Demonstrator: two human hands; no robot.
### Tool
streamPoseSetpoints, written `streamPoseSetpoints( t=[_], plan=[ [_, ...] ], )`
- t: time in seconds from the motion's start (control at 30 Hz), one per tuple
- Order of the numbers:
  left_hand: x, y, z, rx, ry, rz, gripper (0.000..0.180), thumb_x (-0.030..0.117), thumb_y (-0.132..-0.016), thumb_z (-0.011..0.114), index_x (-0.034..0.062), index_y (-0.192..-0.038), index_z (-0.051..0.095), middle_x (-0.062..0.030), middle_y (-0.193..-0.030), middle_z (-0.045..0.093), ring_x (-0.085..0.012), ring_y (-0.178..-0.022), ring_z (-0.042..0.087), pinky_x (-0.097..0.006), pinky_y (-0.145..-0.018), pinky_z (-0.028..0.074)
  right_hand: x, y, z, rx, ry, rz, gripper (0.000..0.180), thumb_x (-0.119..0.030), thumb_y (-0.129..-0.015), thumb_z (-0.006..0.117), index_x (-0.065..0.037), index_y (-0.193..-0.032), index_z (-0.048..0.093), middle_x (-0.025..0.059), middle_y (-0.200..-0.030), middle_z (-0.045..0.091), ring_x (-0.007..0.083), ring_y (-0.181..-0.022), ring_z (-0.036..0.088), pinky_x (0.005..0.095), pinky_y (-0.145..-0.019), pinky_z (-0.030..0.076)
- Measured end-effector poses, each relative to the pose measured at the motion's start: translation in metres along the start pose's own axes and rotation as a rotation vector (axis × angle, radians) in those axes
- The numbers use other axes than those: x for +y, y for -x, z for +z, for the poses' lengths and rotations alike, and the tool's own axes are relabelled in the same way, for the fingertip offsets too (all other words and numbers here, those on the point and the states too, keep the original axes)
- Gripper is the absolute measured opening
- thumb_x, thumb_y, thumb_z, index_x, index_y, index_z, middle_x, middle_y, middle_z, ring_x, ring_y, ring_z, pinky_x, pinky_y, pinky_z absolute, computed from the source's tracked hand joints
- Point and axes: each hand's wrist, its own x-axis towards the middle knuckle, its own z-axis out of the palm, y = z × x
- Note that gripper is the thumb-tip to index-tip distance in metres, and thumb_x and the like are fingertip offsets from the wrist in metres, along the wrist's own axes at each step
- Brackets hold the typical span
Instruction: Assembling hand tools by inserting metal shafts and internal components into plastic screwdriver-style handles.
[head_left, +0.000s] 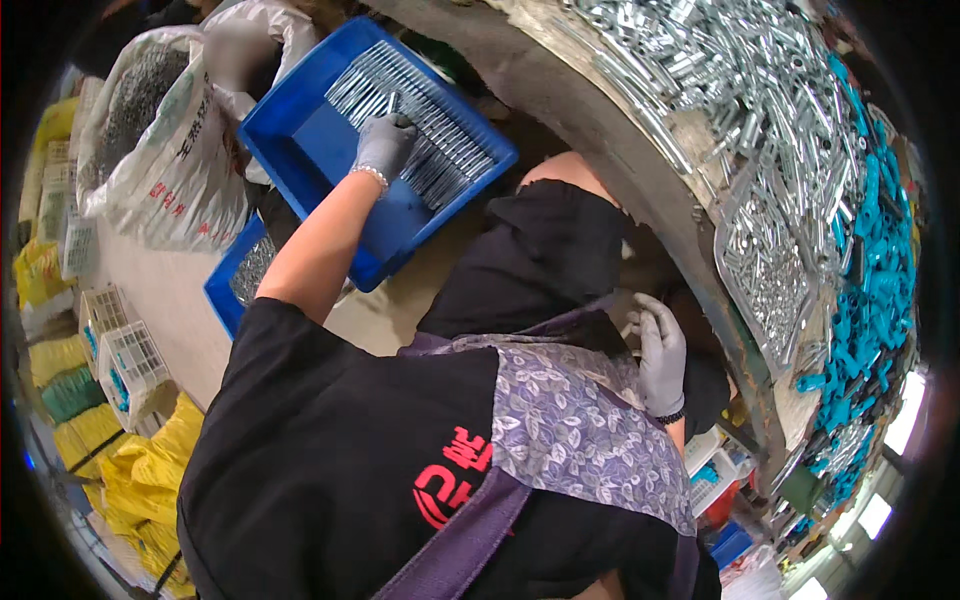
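My left hand [387,146], in a grey glove, is inside the blue plastic bin [318,152]. Its fingers are closed, and the end of a short silvery metal rod [393,101] pokes up from them. Beneath and beside it, rows of similar metal rods [450,150] lie packed side by side along the bin's right half. My right hand [660,357], gloved too, hovers near my lap and the edge of the workbench [690,235]. Its fingers are loosely bent and apart, with nothing in them.
Heaps of loose metal tubes [740,60], a clear tray of small metal pieces [765,270] and turquoise plastic parts [870,270] cover the bench. At left stand an open white sack [185,185] of metal parts, a second blue bin [222,285], white baskets [135,365] and yellow sacks [150,470].
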Motion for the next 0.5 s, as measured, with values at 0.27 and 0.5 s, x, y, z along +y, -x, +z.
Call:
streamPoseSetpoints(
  t=[0.27,0.5],
  plan=[
    [0.024,0.071,0.006,-0.227,-0.209,0.349,0.029,0.030,-0.084,0.069,0.0141,-0.108,0.077,-0.0247,-0.128,0.054,-0.0409,-0.109,0.062,-0.044,-0.097,0.050,-0.018,-0.010,-0.009,-0.025,0.111,0.045,0.033,-0.017,-0.105,0.048,0.003,-0.127,0.061,0.0117,-0.117,0.067,0.0155,-0.095,0.065,0.0299,-0.086,0.052],
    [0.033,0.067,0.041,-0.263,-0.303,0.207,0.039,0.033,-0.085,0.063,0.0072,-0.111,0.075,-0.0234,-0.130,0.056,-0.0419,-0.116,0.060,-0.045,-0.100,0.049,-0.019,-0.022,0.000,-0.047,0.104,-0.009,0.032,-0.016,-0.105,0.048,0.003,-0.127,0.062,0.0088,-0.108,0.067,0.0138,-0.094,0.063,0.0285,-0.086,0.051]
  ],
)
